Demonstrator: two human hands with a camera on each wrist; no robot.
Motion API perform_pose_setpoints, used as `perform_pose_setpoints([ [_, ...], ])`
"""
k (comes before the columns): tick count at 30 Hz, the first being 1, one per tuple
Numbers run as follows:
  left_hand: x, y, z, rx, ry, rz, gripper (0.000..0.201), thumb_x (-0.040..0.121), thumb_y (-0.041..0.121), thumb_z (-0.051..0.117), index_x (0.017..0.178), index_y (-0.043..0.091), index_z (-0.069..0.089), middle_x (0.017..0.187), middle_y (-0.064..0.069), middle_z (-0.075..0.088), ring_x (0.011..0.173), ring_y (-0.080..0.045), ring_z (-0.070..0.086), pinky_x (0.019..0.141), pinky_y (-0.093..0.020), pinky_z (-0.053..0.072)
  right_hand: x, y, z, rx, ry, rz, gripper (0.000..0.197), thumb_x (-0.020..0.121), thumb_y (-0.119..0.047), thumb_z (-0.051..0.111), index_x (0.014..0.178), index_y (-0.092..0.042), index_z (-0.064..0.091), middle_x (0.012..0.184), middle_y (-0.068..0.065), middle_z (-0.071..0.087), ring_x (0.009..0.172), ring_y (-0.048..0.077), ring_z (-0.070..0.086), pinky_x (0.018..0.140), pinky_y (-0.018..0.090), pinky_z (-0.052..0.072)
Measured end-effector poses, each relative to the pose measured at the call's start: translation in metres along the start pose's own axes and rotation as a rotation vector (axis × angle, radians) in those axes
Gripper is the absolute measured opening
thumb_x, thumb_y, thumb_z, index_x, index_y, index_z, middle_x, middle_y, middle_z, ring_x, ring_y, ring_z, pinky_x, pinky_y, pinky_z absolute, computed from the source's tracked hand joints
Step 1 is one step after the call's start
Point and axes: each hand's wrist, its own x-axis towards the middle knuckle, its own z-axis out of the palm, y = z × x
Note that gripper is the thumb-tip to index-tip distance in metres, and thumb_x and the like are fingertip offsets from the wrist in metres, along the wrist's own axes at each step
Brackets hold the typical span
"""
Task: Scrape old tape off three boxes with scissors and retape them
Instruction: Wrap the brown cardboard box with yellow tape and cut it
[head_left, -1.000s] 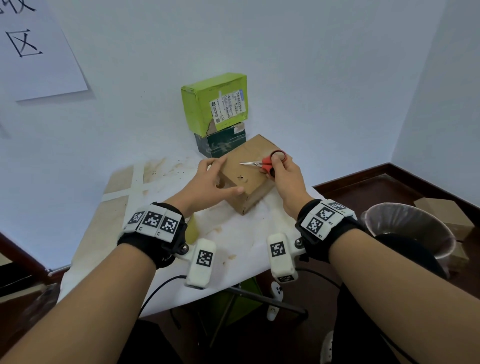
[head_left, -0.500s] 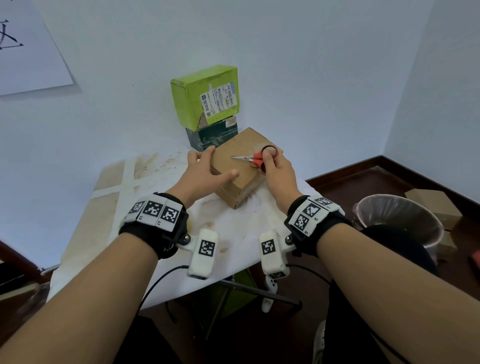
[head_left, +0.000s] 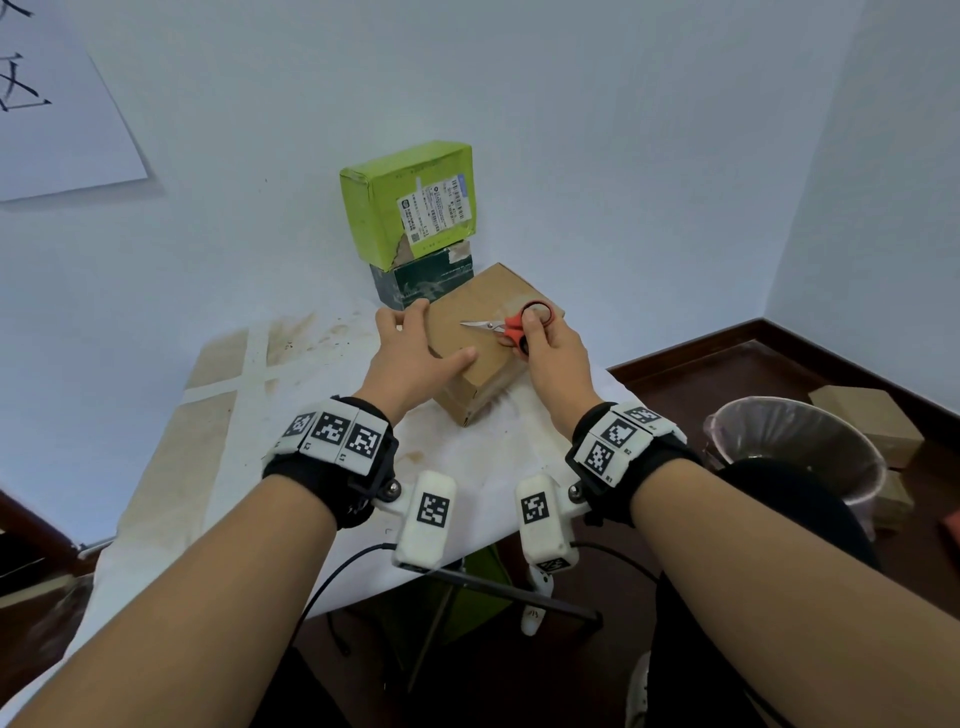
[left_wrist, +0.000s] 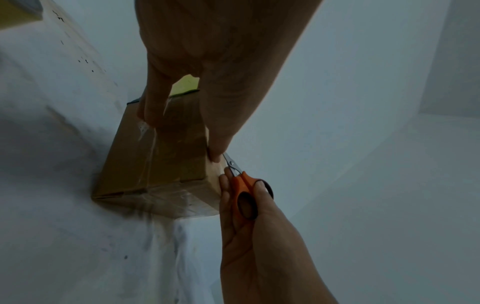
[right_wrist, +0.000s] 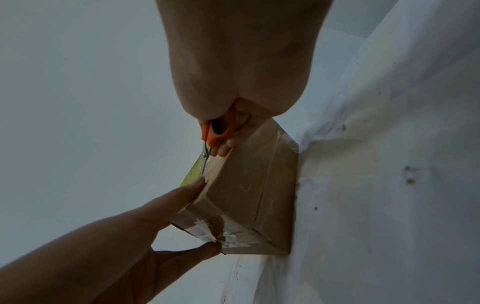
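Note:
A brown cardboard box (head_left: 483, 343) lies on the white-covered table (head_left: 249, 457), with clear old tape (right_wrist: 226, 230) along its edges. My left hand (head_left: 415, 348) clamps the box's near-left end, thumb on the top face and fingers over the far edge. My right hand (head_left: 548, 353) grips orange-handled scissors (head_left: 501, 327). Their blades are together and point left, lying on the box top near my left thumb (left_wrist: 217, 152). A lime green box (head_left: 410, 202) is stacked on a dark green box (head_left: 423, 283) against the wall, right behind the brown one.
A bin with a plastic liner (head_left: 795, 447) stands on the floor to the right, with more cardboard boxes (head_left: 867, 415) beyond it. A paper sign (head_left: 57, 114) hangs on the left wall. The table's right corner ends close to my right wrist.
Only the head view has shifted slightly. Both hands, the scissors and the brown box sit as they did before.

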Motion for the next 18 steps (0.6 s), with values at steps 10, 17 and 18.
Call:
perform_pose_setpoints([
  [10, 0.0014, -0.0006, -0.0026, 0.072, -0.077, 0.021, 0.096, 0.081, 0.057, 0.064, 0.153, 0.019, 0.011, 0.140, -0.001, 0.017, 0.119, -0.023, 0.049, 0.101, -0.039, 0.044, 0.0000, 0.0042, 0.0000, 0.034, -0.007, -0.017, 0.029, 0.100, -0.039, 0.039, 0.098, -0.022, 0.063, 0.104, 0.004, 0.067, 0.101, 0.018, 0.062, 0.091, 0.034, 0.049],
  [17, 0.0004, -0.0064, -0.0080, 0.253, -0.211, 0.089, 0.128, 0.070, 0.063, 0.071, 0.152, 0.011, -0.013, 0.145, 0.000, 0.006, 0.123, -0.020, 0.040, 0.095, -0.025, 0.037, -0.0017, 0.0068, 0.0013, 0.072, -0.019, -0.012, 0.031, 0.099, -0.039, 0.044, 0.104, -0.018, 0.065, 0.106, 0.003, 0.068, 0.103, 0.016, 0.061, 0.095, 0.036, 0.048],
  [18, 0.0001, -0.0061, -0.0077, 0.257, -0.207, 0.093, 0.128, 0.070, 0.063, 0.071, 0.152, 0.011, -0.013, 0.145, -0.001, 0.006, 0.123, -0.020, 0.041, 0.096, -0.025, 0.037, -0.0020, 0.0069, 0.0014, 0.077, -0.028, -0.007, 0.029, 0.098, -0.039, 0.045, 0.103, -0.019, 0.065, 0.106, 0.002, 0.068, 0.104, 0.016, 0.061, 0.096, 0.036, 0.048],
])
